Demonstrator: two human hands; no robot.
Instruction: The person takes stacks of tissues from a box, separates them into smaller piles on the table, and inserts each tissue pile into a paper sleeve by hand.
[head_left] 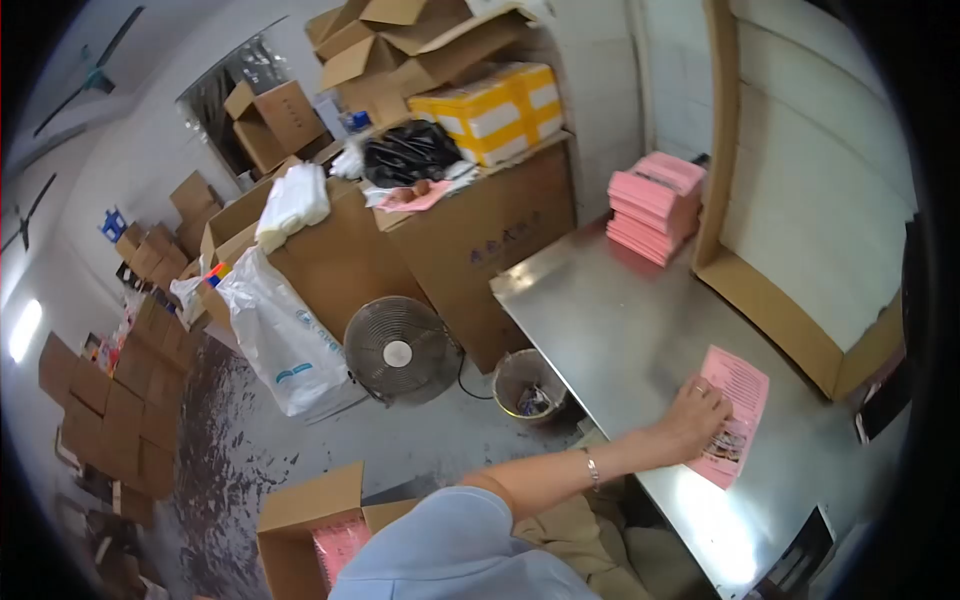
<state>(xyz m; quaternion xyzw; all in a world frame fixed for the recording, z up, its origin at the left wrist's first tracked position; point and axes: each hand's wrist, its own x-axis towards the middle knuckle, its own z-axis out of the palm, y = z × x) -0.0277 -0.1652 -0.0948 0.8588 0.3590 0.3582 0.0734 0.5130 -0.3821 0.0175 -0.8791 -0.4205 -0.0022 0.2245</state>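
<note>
My left hand [697,418] reaches out from a light blue sleeve, a bracelet on its wrist. Its bent fingers are closed on a pink printed leaflet [745,400] over the metal table [600,320]. Text and small pictures show on the leaflet, and my hand covers part of its left side. Farther back on the same table stands a stack of pink folded leaflets [650,210]. My right hand is out of view.
A cardboard frame with a white panel [800,190] stands along the table's far side. On the floor are a round fan [398,350], a bucket [528,388] and an open carton [300,530] with pink contents. Large cartons [490,250] stand behind, carrying a yellow-taped box [490,110].
</note>
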